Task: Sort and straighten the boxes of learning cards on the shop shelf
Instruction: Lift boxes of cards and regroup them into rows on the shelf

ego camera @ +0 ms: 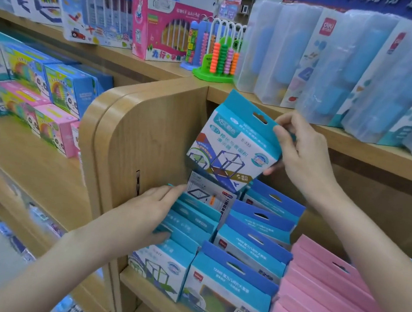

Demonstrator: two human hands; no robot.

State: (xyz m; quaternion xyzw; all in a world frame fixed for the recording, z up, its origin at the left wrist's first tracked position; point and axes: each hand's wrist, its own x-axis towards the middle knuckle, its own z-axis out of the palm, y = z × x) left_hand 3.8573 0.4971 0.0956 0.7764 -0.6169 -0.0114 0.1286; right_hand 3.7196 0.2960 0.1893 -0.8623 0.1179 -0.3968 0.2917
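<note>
My right hand (304, 153) grips a white box with a turquoise hang tab (229, 146) and a cube-frame picture, held tilted above the shelf bay. Below it stands a left row of turquoise-topped boxes (191, 222). My left hand (158, 209) lies on that row with its fingers spread between the boxes, holding their tops. Behind the row a white box with a frame drawing (210, 195) stands upright. To the right is a second row of blue-topped boxes (253, 243). Its front box (223, 294) faces me.
Pink boxes (334, 290) fill the bay's right side. A rounded wooden side panel (133, 141) bounds the bay on the left. The shelf above carries clear plastic packs (355, 70), an abacus (221, 53) and toy boxes. Blue and pink cartons (50, 98) stand on the left shelves.
</note>
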